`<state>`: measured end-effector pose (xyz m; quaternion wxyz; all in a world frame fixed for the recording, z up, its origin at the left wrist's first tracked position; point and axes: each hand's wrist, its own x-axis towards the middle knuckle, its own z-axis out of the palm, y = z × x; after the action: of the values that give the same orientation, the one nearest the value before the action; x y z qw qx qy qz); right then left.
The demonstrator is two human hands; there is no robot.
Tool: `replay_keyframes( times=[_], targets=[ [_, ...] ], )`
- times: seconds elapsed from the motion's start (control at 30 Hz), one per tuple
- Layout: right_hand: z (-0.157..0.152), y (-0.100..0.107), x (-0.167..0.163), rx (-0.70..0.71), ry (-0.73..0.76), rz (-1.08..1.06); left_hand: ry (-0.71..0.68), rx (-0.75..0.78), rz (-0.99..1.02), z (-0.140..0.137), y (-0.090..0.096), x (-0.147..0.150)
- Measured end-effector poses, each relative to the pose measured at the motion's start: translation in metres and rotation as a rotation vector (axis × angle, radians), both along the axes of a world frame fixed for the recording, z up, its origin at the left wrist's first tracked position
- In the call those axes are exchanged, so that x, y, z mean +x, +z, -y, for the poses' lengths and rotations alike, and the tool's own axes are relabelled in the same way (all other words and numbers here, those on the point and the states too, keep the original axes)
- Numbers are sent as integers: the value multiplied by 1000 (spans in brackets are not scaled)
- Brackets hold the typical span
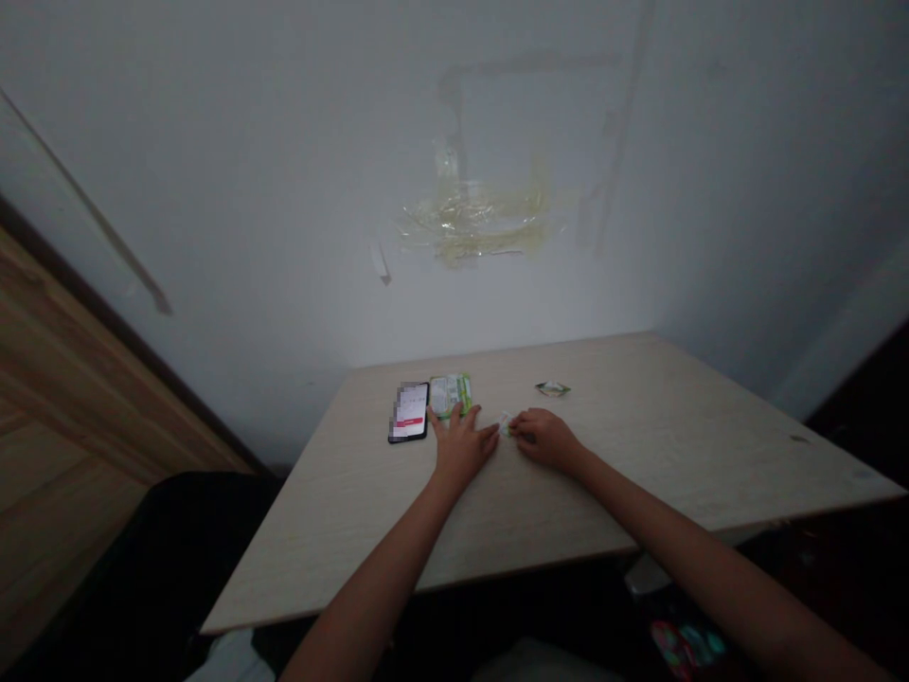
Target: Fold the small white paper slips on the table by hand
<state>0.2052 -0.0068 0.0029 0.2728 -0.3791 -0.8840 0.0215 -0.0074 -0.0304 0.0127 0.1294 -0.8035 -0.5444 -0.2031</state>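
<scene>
My left hand point(460, 443) lies on the table with its fingers spread. Its fingertips reach the near edge of a green and white packet point(449, 393), and its thumb points toward a small white and green piece point(506, 425). The fingers of my right hand point(545, 438) are pinched together on that small piece, whose kind is too small to make out. Left of the packet lies a phone point(410, 414) with its screen lit. A small, narrow green and white wrapper-like thing point(552, 388) rests beyond my right hand.
The pale wooden table point(341, 530) stands against a grey wall point(284, 189) that bears peeling clear tape point(469, 223). Wooden panelling point(63, 379) rises at the left. Below the table's right front edge, dim colourful items point(686, 644) show.
</scene>
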Motion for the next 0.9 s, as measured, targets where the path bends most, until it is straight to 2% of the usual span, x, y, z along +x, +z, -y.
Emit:
replay_keyframes(
  times=[0.3, 0.63, 0.9],
  targets=[
    [-1, -2, 0, 9, 0, 6, 35, 20, 7, 1, 3, 1],
    [2, 2, -2, -24, -12, -5, 93, -26, 51, -3, -2, 0],
    [2, 3, -1, -40, 2, -12, -30, -11, 2, -5, -1, -3]
  ],
)
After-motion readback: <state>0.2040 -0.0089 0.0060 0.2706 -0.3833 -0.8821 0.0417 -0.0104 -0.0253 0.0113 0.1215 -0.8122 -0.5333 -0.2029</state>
